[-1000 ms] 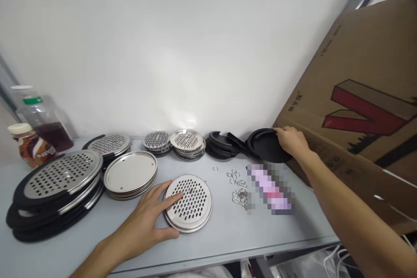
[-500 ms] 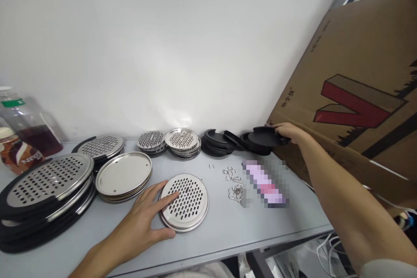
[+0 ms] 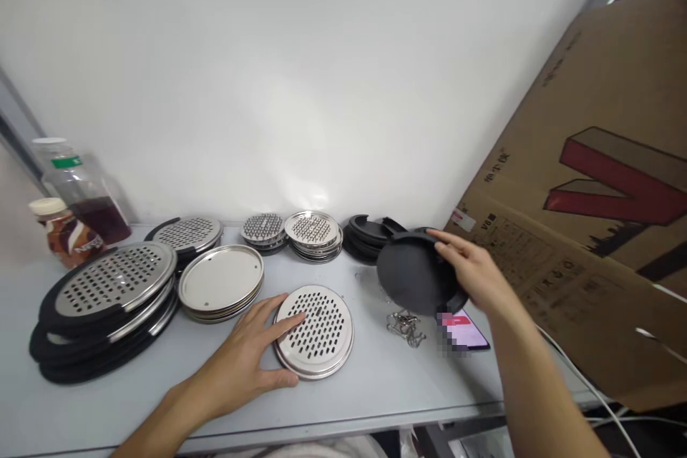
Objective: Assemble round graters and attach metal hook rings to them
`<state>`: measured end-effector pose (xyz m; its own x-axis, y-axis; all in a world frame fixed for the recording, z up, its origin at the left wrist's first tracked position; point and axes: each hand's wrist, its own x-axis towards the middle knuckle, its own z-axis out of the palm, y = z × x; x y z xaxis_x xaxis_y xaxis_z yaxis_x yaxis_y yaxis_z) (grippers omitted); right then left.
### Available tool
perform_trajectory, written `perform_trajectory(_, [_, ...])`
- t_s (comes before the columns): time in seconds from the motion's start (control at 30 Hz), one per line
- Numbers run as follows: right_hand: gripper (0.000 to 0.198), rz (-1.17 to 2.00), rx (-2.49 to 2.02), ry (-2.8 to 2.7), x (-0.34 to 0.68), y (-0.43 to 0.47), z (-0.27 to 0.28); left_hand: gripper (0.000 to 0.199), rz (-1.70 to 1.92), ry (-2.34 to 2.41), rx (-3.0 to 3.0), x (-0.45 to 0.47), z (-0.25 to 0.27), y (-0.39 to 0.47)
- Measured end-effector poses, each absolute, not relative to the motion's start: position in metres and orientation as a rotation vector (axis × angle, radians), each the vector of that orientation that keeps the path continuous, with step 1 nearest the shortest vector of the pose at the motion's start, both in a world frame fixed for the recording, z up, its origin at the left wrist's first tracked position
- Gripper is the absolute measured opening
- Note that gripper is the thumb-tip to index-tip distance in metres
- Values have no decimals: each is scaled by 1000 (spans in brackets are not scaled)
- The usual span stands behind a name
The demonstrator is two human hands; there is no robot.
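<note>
A round metal grater plate (image 3: 315, 329) with slotted holes lies on the table, a rim showing beneath its front edge. My left hand (image 3: 255, 343) rests at the plate's left side with fingers spread, the index finger over the holes and the thumb along the lower edge. My right hand (image 3: 472, 268) grips the right rim of a black round dish (image 3: 411, 275), holding it tilted above the table. Under its lower edge lie small metal clips and rings (image 3: 406, 328). The dish partly hides a phone (image 3: 466, 333) and the black pieces behind.
Along the wall stand a stack of black dishes (image 3: 365, 240) and metal grater discs (image 3: 314, 229). Plain metal plates (image 3: 221, 275) and black-rimmed graters (image 3: 112, 283) are stacked at left, near two bottles (image 3: 72, 232). A cardboard box (image 3: 585, 229) leans at right.
My right hand has brought a black dish from the pile by the box toward me and leftward, now over the clips. My left hand stays on the grater plate. The view has shifted slightly.
</note>
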<state>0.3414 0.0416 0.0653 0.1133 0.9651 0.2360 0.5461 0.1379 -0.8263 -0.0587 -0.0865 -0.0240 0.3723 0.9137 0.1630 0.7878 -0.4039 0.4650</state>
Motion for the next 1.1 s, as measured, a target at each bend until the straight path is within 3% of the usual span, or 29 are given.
perform_trajectory(0.27, [43, 316, -1456, -1871, 274, 21, 19, 78, 579, 1502, 2292, -57, -19, -90])
perform_trajectory(0.4, [48, 446, -1412, -1833, 268, 18, 8, 79, 642, 1515, 2246, -60, -23, -90])
perform_trajectory(0.57, [70, 629, -1342, -1825, 276, 4, 0, 77, 663, 1540, 2186, -64, -25, -87])
perform_trajectory(0.8, [69, 967, -1273, -1765, 274, -3, -10, 70, 661, 1519, 2152, -66, -22, -86])
perform_trajectory(1.0, [113, 1149, -1042, -1998, 276, -12, -11, 72, 648, 1528, 2163, -68, -26, -86])
perform_trajectory(1.1, [123, 1159, -978, -2103, 277, -15, -11, 73, 626, 1521, 2192, -67, -26, -86])
